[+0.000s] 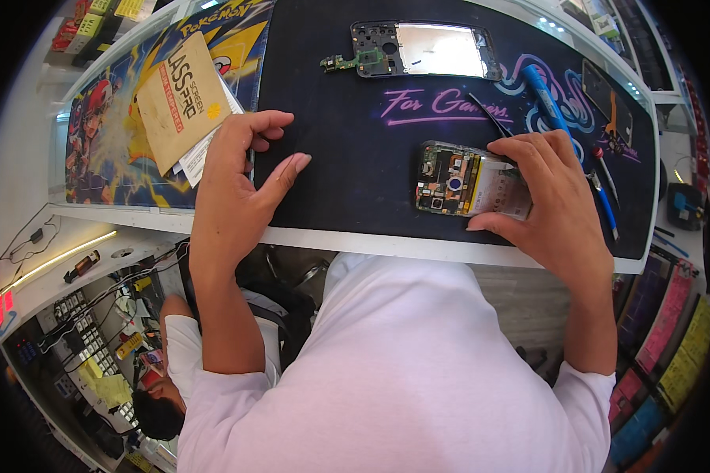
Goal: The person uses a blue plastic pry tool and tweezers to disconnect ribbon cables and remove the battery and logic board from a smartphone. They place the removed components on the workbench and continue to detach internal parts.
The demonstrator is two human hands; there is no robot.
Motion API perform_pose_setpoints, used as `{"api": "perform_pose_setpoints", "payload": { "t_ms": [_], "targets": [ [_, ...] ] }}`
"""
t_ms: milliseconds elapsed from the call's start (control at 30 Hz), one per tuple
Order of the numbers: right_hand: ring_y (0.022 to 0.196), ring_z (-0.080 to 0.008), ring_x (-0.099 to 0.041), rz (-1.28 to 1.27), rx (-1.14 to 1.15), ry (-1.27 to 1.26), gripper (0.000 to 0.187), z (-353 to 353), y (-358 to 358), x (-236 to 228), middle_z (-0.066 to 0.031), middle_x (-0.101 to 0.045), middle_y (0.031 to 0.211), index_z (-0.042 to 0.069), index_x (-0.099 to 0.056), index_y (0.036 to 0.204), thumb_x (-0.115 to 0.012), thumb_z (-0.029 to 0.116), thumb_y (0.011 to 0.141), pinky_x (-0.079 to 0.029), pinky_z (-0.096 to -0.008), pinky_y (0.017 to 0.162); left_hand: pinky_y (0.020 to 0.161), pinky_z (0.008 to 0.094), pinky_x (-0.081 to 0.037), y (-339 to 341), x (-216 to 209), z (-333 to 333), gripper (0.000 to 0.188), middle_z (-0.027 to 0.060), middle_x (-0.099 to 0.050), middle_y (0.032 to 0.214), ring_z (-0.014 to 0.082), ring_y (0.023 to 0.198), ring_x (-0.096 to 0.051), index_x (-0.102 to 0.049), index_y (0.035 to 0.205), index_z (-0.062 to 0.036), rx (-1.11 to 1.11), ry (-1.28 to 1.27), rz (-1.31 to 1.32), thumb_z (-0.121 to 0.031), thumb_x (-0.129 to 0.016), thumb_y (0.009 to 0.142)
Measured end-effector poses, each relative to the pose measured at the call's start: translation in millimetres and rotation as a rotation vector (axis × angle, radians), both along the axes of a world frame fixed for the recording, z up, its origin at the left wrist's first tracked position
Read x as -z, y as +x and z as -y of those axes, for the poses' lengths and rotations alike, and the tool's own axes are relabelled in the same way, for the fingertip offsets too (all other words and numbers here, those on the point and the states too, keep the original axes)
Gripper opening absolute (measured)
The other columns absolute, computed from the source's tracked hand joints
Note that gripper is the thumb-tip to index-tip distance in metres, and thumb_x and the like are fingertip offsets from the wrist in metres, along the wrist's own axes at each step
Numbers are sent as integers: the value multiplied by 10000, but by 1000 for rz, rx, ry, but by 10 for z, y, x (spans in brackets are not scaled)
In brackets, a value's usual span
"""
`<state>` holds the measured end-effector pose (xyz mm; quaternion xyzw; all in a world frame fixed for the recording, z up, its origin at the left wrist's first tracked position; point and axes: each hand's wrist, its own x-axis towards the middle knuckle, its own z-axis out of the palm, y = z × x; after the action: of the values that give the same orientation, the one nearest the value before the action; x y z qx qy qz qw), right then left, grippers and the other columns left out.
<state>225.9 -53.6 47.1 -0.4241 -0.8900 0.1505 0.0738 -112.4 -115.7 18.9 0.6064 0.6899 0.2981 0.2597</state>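
Note:
My right hand (548,185) grips an opened smartphone (453,183) by its right end, thumb on the near edge and fingers on the far edge. Its circuit board, camera parts and silver battery are exposed, and it lies on or just over the dark mat (339,181); I cannot tell which. My left hand (248,169) rests at the mat's left side with nothing in it, thumb apart from the loosely bent fingers. Farther back lies a phone frame (442,49) with a bright silver inner plate. A small green circuit board (341,63) sticks out at its left end.
Dark tweezers (491,115), a blue tool (546,98), a screwdriver (603,169) and a blue pen-like tool (605,206) lie right of the phone. A dark phone panel (607,98) is farther right. A brown card envelope (183,106) lies left. Another person (162,406) is below left.

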Motion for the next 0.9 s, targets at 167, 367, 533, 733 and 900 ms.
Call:
{"api": "perform_pose_setpoints", "payload": {
  "t_ms": [167, 367, 533, 733, 900],
  "targets": [
    [1114, -314, -583, -2, -28, 35, 766, -2, -15, -13, -83, -636, 1141, 72, -657, 1296, -977, 321, 645, -484, -437, 991, 939, 355, -483, -51, -99, 138, 701, 69, -604, 1294, 237, 1087, -558, -639, 1401, -88, 165, 131, -50, -207, -950, 784],
    [1034, -303, -601, -1, -38, 44, 737, -11, -24, -49, -76, -615, 1085, 90, -660, 1289, -967, 334, 665, -465, -423, 932, 983, 390, -471, 173, -86, -9, 652, 94, -637, 1317, 274, 1154, -579, -636, 1411, -93, 297, 178, 15, -251, -907, 840],
    [1028, -303, -611, -31, -47, 69, 720, 7, -36, -29, -78, -624, 1090, 97, -659, 1300, -963, 325, 688, -459, -419, 928, 1038, 425, -404, 841, 155, -252, 390, 81, -702, 1166, 301, 1127, -601, -714, 1244, -67, 378, 277, -40, -302, -808, 949],
    [1049, -299, -632, -152, 58, -100, 606, -4, 242, -122, -94, -677, 1104, 76, -690, 1305, -935, 243, 776, -482, -408, 945, 916, 273, -503, 972, 62, -353, 291, 29, -740, 1089, 122, 987, -640, -698, 1197, -36, 282, -218, 419, -232, -790, 1002],
    [1008, -171, -667, -310, 263, -484, 433, -37, 457, -162, -79, -743, 1104, 6, -720, 1273, -871, 137, 889, -536, -346, 915, 816, 217, -520, 1023, 18, -443, 300, 1, -738, 1021, 48, 915, -643, -705, 1186, -32, 149, -220, 727, -305, -725, 1063]
  ]
}}
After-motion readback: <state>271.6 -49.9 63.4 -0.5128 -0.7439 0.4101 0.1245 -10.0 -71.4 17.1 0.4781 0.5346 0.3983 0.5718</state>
